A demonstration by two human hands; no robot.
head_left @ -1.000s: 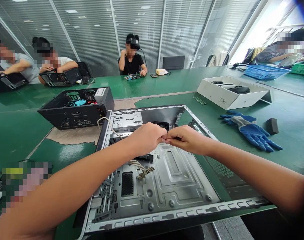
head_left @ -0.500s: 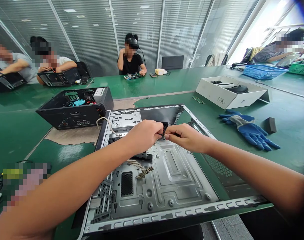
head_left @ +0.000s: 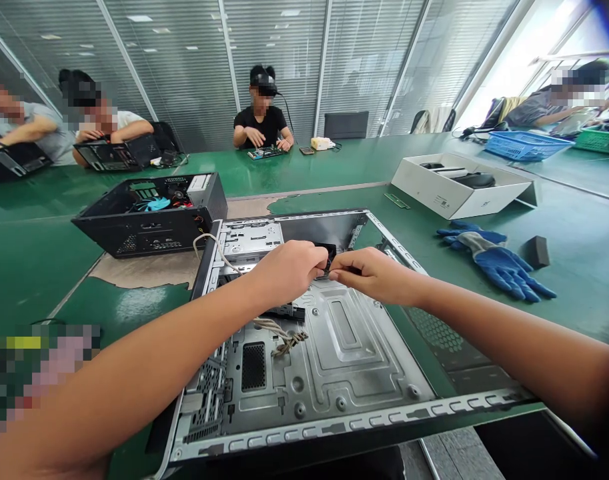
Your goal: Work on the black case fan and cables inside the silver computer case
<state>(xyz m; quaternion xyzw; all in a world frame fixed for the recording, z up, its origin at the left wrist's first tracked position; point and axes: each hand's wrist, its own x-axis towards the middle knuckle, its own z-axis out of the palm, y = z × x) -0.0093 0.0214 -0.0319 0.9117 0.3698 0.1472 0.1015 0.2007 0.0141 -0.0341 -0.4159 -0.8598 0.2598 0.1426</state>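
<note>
An open silver metal computer case (head_left: 341,327) lies in front of me, its bare inner panel facing up. Over its far half, my left hand (head_left: 297,267) and my right hand (head_left: 374,272) come together with fingertips almost touching. Both are closed in a pinch at a small black part (head_left: 328,252), mostly hidden by the fingers, so I cannot tell its kind. A bundle of beige cable (head_left: 287,341) rests on the panel below my left hand, close to a black drive-bay piece (head_left: 289,312). A silver drive cage (head_left: 251,240) fills the far left corner.
A black computer case (head_left: 154,223) with a blue fan stands at the far left. On the right are a white box (head_left: 449,193), blue gloves (head_left: 504,260) and a dark block (head_left: 537,252). A small green circuit board (head_left: 397,201) lies near the box. Several people sit around the table.
My hands keep nearly the same closed pose over the case. The person across the table has lowered a hand from the head to the board in front.
</note>
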